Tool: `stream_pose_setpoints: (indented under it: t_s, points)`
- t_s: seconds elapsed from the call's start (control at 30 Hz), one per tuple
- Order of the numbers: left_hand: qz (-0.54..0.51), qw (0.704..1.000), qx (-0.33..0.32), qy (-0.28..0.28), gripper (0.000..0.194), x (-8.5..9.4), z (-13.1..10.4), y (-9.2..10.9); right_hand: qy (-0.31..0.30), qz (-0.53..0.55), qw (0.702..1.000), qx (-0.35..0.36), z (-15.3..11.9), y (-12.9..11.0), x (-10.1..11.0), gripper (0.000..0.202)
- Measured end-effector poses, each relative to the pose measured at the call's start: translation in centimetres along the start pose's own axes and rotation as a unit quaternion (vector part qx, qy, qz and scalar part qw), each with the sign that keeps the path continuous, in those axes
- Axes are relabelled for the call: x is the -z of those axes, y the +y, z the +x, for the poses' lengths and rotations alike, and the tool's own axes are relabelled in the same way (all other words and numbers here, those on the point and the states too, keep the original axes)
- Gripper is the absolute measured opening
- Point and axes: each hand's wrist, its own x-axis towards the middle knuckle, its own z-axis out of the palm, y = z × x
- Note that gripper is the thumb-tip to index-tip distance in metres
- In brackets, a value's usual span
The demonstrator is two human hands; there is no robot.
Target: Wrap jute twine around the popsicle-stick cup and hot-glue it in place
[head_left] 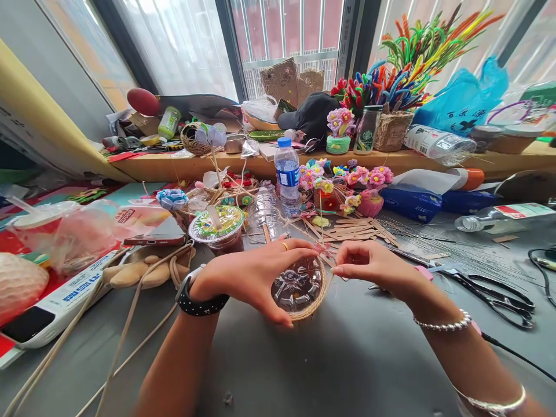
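A clear plastic bottle base (299,284) with a ribbed bottom faces up in the middle of the table. Tan twine (319,301) is wound around its rim. My left hand (256,278) spans the bottle base, thumb at the near side and fingers over the far side, gripping it. Just right of the rim, my right hand (369,266) is closed in a pinch on a thin strand of the twine. Its fingertips are close to the wound edge. What lies under the bottle base is hidden.
Behind stand a lidded drink cup (217,226), a blue-capped water bottle (287,174) and pipe-cleaner flowers (356,176). Black-handled scissors (495,295) and cardboard strips (360,230) lie to the right. A white box (73,295) and a cord-strapped bag (147,269) lie left.
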Motion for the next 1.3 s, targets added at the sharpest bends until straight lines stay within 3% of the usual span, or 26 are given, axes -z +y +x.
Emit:
stream_pose_setpoints:
  t_s: [0.17,0.37,0.53,0.77,0.97,1.13,1.3]
  points:
    - [-0.01,1.0,-0.001,-0.014,0.09,0.3,0.1,-0.1,0.01,0.024,1.0,-0.002,0.4,0.7,-0.3,0.025]
    - [-0.011,0.999,-0.026,-0.029,0.092,0.6,0.2,-0.9,-0.022,0.008,1.0,0.012,0.6,0.8,-0.5,0.023]
    - [-0.011,1.0,0.007,-0.027,0.1,0.6,-0.1,-0.8,-0.02,0.0,1.0,0.018,0.6,0.6,-0.5,0.024]
    - [0.056,0.983,0.151,0.093,0.089,-0.9,0.5,1.0,-0.021,0.016,1.0,0.012,0.4,0.5,-0.4,0.023]
    - [0.086,0.984,0.122,0.092,0.079,-1.6,0.9,1.9,-0.031,0.039,0.999,0.006,0.4,0.5,-0.6,0.022]
    - [0.051,0.996,0.045,0.06,0.08,-1.0,1.2,0.8,-0.005,0.045,0.999,-0.003,0.6,0.4,-0.9,0.02]
    - [0.025,0.999,-0.009,0.033,0.082,-0.4,1.1,-0.2,-0.019,0.025,0.999,-0.013,0.6,0.4,-1.1,0.015]
